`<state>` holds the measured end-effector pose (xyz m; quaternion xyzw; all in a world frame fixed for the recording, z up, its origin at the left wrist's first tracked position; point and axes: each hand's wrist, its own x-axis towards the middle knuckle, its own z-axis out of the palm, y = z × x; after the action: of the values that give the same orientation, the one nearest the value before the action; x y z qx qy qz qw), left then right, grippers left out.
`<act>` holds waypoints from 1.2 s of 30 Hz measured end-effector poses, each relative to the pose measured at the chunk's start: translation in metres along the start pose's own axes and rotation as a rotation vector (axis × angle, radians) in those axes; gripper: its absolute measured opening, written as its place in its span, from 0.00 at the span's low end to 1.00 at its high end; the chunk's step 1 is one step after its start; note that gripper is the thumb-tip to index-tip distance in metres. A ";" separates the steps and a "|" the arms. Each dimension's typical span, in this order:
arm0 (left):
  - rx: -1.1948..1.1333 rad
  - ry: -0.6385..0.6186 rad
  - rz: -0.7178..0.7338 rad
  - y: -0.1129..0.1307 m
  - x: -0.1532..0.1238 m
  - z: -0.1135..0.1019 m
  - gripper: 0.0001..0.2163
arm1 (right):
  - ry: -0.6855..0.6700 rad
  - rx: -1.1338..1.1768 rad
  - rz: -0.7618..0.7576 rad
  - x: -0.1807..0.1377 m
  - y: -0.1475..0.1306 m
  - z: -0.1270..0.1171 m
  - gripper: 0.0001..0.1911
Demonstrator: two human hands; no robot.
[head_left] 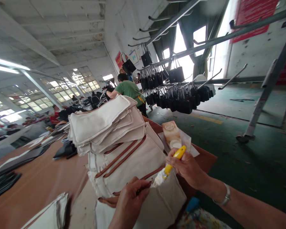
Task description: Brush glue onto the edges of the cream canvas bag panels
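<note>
My right hand [189,167] grips a brush [178,154] by its yellow handle. Thick white paste coats its bristles, which point down to the left and touch the edge of a cream fabric panel [168,202]. My left hand [132,198] is closed on that panel's brown-trimmed edge, close to the bristle tip. Under and behind it lie more cream panels [133,159] with brown strips, overlapping in a row. A thick pile of folded cream pieces [100,122] rises at the far end. Beyond my right hand is a stained, tan plastic container [171,129].
The brown tabletop [45,178] ends at a corner on the right. Dark pieces [4,186] and folded cream fabric [50,213] lie at left. A wheeled metal rack [264,95] holds black bags [176,100]. A person in green [131,90] bends over farther back.
</note>
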<state>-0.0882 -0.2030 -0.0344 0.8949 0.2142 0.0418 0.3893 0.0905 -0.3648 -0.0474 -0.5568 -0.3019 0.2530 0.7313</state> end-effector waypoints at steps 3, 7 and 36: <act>-0.029 -0.011 0.025 0.003 -0.005 0.002 0.10 | 0.041 -0.108 -0.073 0.003 -0.002 0.004 0.16; -0.031 0.009 0.039 0.003 -0.010 0.002 0.13 | 0.080 -0.108 -0.097 -0.004 -0.005 0.002 0.14; 0.091 0.123 0.214 -0.011 -0.034 0.054 0.08 | -0.717 -0.768 -0.235 0.010 -0.079 0.026 0.13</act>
<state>-0.1095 -0.2473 -0.0767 0.9250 0.1428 0.1283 0.3279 0.0811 -0.3606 0.0356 -0.6255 -0.6636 0.2152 0.3493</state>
